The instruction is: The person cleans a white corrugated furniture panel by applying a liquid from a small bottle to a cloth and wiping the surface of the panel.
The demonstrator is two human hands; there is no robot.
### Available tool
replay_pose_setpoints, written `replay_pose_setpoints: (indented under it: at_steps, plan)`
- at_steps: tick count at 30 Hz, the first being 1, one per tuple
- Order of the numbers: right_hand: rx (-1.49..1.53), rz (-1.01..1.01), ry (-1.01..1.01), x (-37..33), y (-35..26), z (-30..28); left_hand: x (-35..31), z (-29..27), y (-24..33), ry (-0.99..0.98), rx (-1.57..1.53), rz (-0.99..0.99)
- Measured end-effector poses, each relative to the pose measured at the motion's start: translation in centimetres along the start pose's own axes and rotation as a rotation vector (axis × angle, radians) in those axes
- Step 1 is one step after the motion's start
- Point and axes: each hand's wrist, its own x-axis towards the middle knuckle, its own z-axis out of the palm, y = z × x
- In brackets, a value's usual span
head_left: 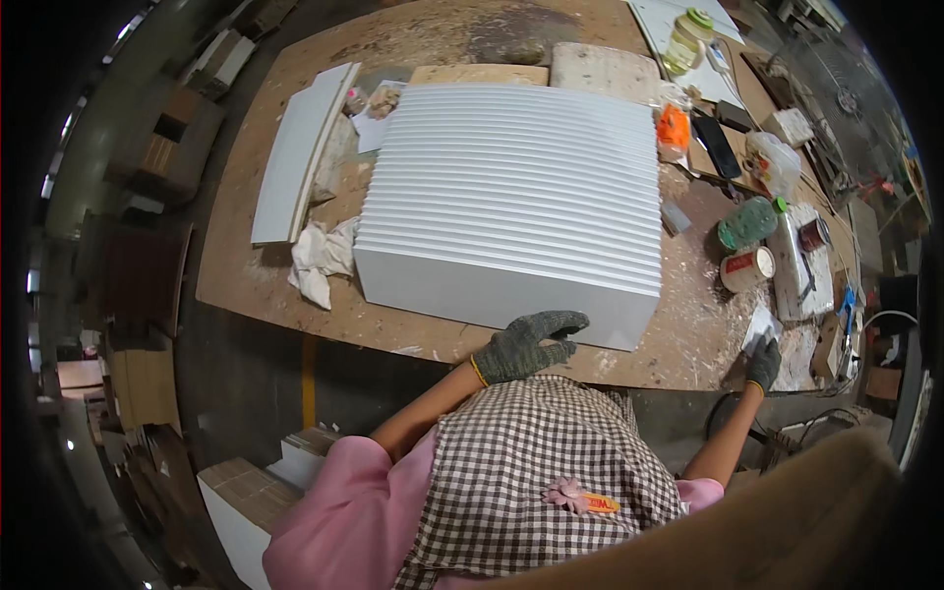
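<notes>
ribbed panel (511,187) near left hand (523,347)

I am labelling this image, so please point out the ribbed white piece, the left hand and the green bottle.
Ribbed white piece (509,192), head view: its ridged top.
Left hand (518,348), head view: its gloved back.
Green bottle (749,224), head view: its body.

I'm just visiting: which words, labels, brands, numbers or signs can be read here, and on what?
I don't copy out lettering, but this is where it shows:
Orange tag on the checked apron: a few letters.
White can: red marking, too small to read.
Plastic bag: coloured marks, too blurred to read.
Ribbed white piece: none visible.
</notes>
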Motion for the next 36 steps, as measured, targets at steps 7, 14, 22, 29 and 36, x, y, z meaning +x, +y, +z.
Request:
replay_pose_setpoints:
  at_steps: [7,14,22,29,36]
  plan:
    - [0.389,-0.396,0.282,-1.5,0.5,0.7,-4.1,-9.5,-4.9,0.756,0.695,0.253]
    - [0.578,-0.839,0.138,-19.0,-40.1,-2.6,-3.7,-20.6,-9.0,0.973,1.045,0.295]
    - [0.011,-0.895,0.245,-21.8,-46.7,1.7,-2.4,-21.0,-10.6,0.884,1.121,0.333]
    - [0.109,-0.629,0.318,-21.0,-44.6,0.2,-2.7,-21.1,-10.8,0.877,1.143,0.3]
    - [0.149,-1.016,0.052,-26.5,-53.8,1.7,-2.5,-21.3,-11.3,0.866,1.163,0.32]
